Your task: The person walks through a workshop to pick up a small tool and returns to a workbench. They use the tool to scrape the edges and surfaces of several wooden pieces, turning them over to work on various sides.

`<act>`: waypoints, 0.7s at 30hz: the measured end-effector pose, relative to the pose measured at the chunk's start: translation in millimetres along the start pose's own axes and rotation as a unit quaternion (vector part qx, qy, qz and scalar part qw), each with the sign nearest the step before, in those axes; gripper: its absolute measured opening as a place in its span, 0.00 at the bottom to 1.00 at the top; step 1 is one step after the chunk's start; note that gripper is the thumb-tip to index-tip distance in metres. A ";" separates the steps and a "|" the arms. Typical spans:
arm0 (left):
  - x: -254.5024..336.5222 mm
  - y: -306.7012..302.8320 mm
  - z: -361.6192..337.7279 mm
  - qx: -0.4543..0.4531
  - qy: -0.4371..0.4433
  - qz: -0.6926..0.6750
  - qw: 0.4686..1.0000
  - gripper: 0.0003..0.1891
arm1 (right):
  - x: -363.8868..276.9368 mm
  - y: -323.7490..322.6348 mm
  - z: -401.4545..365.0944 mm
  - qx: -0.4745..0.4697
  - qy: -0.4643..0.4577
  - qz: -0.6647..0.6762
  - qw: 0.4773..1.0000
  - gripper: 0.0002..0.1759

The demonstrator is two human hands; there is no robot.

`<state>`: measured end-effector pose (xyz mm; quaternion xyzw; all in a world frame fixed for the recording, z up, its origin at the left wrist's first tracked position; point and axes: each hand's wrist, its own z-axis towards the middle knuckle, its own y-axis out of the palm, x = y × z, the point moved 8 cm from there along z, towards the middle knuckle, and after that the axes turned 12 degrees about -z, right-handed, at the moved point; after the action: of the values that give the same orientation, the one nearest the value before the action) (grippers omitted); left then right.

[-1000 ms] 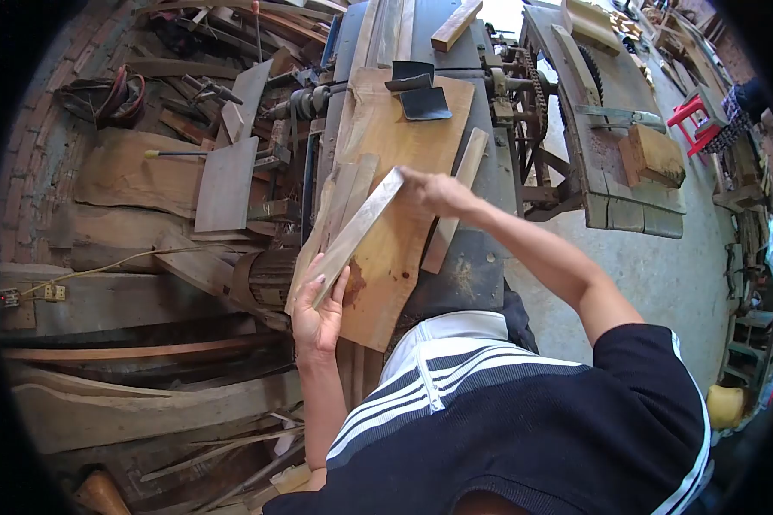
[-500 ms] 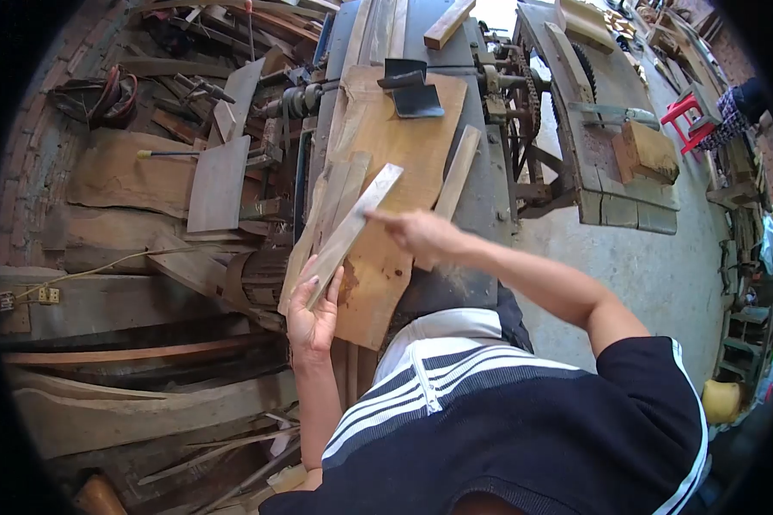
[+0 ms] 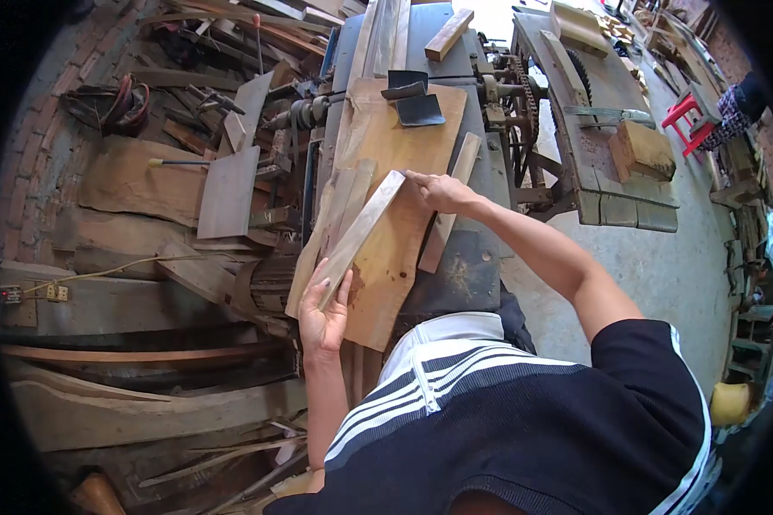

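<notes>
My left hand (image 3: 325,319) grips the near end of a pale wooden strip (image 3: 362,233), thumb on one side and fingers on the other. The strip slants up and away over a wide wooden board (image 3: 397,249). At its far end is my right hand (image 3: 442,192), index finger stretched out with the tip right at the corner, the other fingers loosely bent. Another wooden strip (image 3: 452,202) lies beside the board's right edge, partly behind my right hand. Left of the held strip, a narrow wooden piece (image 3: 349,193) rests on the board.
Dark sandpaper sheets (image 3: 419,110) lie at the board's far end. A short wooden block (image 3: 449,34) sits on the machine table behind. To the right, a saw table with a toothed blade (image 3: 582,73) carries a thick block (image 3: 642,151). Wood scraps and a motor (image 3: 270,287) crowd the left.
My right hand has moved up and away along the strip, from its middle to its far end. My left hand keeps its hold, and the whole view has shifted slightly.
</notes>
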<state>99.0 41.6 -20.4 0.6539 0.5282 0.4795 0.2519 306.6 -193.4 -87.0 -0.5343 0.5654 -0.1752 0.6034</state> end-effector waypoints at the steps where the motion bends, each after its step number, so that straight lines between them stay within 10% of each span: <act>1: -1.9 -1.2 0.6 0.006 -0.002 -0.013 1.000 0.26 | -0.9 -7.2 -4.6 -0.042 0.002 0.010 0.999 0.31; 5: 3.6 8.0 -6.2 -0.052 0.037 0.035 0.997 0.22 | 19.6 -17.4 -6.3 0.168 -0.088 0.129 0.973 0.31; 13: 24.0 -29.7 19.6 0.058 0.200 0.271 0.940 0.22 | 113.0 -51.5 -47.8 0.258 0.252 0.040 0.932 0.31; 16: 37.0 -23.3 11.8 0.061 0.346 0.485 0.801 0.25 | 117.5 -54.7 -37.3 0.238 0.270 0.019 0.933 0.34; 18: 29.3 20.2 -19.2 0.072 0.505 0.691 0.513 0.27 | 122.8 -53.0 -27.1 0.208 0.292 -0.009 0.934 0.42; 21: -23.5 54.3 -18.8 -0.079 0.444 0.768 0.456 0.26 | 114.1 -57.8 -19.3 0.167 0.322 -0.038 0.931 0.49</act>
<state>107.0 -0.8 24.4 0.4709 -0.1873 0.7435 -0.4363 346.7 -316.3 -90.6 -0.3624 0.6708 -0.4525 0.4625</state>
